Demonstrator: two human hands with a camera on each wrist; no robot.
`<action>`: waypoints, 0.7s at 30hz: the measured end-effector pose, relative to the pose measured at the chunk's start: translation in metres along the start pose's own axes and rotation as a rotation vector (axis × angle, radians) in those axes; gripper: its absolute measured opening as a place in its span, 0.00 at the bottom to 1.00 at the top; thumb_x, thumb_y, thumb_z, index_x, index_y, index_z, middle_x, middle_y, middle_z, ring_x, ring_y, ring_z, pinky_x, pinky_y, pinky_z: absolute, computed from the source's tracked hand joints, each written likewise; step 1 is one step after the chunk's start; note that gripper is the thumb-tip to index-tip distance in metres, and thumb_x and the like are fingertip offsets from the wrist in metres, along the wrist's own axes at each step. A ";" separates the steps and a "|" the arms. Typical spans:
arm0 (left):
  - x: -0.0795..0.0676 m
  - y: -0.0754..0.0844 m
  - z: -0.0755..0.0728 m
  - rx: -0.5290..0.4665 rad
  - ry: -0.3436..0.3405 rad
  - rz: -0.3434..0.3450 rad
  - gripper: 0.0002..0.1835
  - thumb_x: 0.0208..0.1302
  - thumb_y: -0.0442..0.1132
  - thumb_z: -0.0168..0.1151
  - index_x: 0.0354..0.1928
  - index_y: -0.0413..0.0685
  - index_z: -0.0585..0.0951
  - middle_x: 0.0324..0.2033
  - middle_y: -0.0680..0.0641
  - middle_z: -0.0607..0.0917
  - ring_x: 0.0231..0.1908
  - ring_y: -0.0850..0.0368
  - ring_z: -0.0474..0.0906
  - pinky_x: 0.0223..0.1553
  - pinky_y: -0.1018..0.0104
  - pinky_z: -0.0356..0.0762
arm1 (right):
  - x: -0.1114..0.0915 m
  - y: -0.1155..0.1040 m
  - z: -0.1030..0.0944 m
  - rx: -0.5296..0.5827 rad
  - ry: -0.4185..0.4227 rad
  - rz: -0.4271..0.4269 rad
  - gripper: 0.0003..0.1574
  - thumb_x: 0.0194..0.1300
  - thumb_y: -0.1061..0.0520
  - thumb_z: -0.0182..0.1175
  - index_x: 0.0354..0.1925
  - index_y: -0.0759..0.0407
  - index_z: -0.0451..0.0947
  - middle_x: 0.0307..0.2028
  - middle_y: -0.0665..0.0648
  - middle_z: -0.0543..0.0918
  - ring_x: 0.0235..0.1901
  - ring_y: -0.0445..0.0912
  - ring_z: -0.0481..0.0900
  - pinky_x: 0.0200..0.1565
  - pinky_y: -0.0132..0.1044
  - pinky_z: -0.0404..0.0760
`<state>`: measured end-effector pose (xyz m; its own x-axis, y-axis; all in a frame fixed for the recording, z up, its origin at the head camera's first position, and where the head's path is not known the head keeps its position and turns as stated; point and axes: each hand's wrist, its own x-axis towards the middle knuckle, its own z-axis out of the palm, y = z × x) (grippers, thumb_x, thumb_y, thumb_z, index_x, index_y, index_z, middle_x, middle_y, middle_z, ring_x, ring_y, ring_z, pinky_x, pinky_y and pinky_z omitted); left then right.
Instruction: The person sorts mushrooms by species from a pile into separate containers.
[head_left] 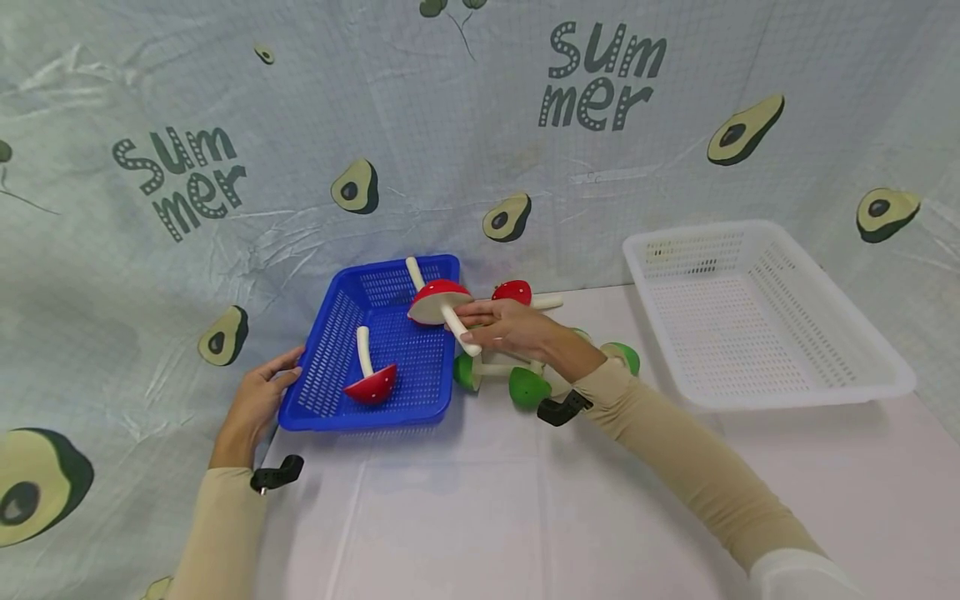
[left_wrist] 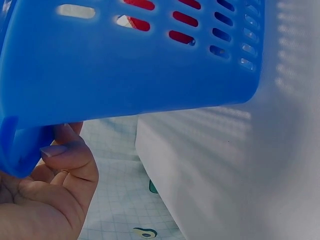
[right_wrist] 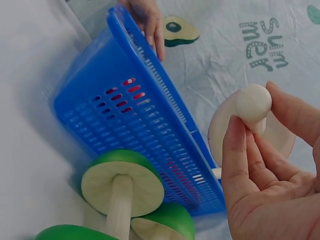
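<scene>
Pinched by right hand (head_left: pixel 504 327): red-capped mushroom (head_left: pixel 437 301) (cream stem).

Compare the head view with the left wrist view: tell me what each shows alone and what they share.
Only the head view shows the right hand holding a red-capped mushroom by its stem over the blue basket, the green mushrooms on the table, and the white basket. Only the left wrist view shows the basket's outer wall from below, with red glimpsed through its slots, and the thumb pressed against the corner. Both show the left hand gripping the blue basket.
</scene>
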<state>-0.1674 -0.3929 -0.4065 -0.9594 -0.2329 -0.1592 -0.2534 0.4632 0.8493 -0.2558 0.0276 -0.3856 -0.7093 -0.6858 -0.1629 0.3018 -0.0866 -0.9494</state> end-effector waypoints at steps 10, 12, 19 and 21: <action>0.000 0.002 0.000 -0.008 0.005 -0.003 0.27 0.80 0.43 0.48 0.77 0.49 0.64 0.66 0.40 0.66 0.48 0.60 0.73 0.42 0.77 0.77 | 0.008 0.002 0.005 -0.038 0.005 0.006 0.39 0.68 0.66 0.65 0.73 0.61 0.66 0.66 0.60 0.76 0.58 0.50 0.80 0.61 0.44 0.79; 0.000 0.002 -0.001 -0.009 0.005 -0.003 0.27 0.80 0.43 0.48 0.77 0.49 0.64 0.66 0.40 0.66 0.48 0.60 0.73 0.41 0.76 0.77 | 0.009 0.002 0.007 -0.055 0.003 0.002 0.38 0.68 0.65 0.65 0.73 0.62 0.66 0.66 0.60 0.76 0.58 0.50 0.80 0.59 0.43 0.81; 0.001 0.001 -0.001 0.000 0.005 -0.016 0.27 0.80 0.44 0.49 0.77 0.51 0.64 0.67 0.41 0.66 0.49 0.59 0.73 0.42 0.76 0.76 | 0.015 0.003 0.012 -0.091 0.016 0.009 0.37 0.67 0.64 0.67 0.72 0.59 0.69 0.64 0.58 0.78 0.56 0.49 0.81 0.56 0.40 0.83; 0.002 0.000 -0.001 0.002 0.004 -0.014 0.27 0.80 0.44 0.49 0.77 0.51 0.64 0.67 0.40 0.66 0.49 0.59 0.73 0.42 0.76 0.76 | 0.016 0.004 0.013 -0.097 0.010 0.009 0.38 0.67 0.64 0.67 0.72 0.58 0.69 0.64 0.58 0.78 0.56 0.49 0.81 0.57 0.41 0.82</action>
<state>-0.1688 -0.3940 -0.4064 -0.9553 -0.2427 -0.1689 -0.2668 0.4614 0.8461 -0.2578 0.0068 -0.3881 -0.7137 -0.6787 -0.1734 0.2453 -0.0103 -0.9694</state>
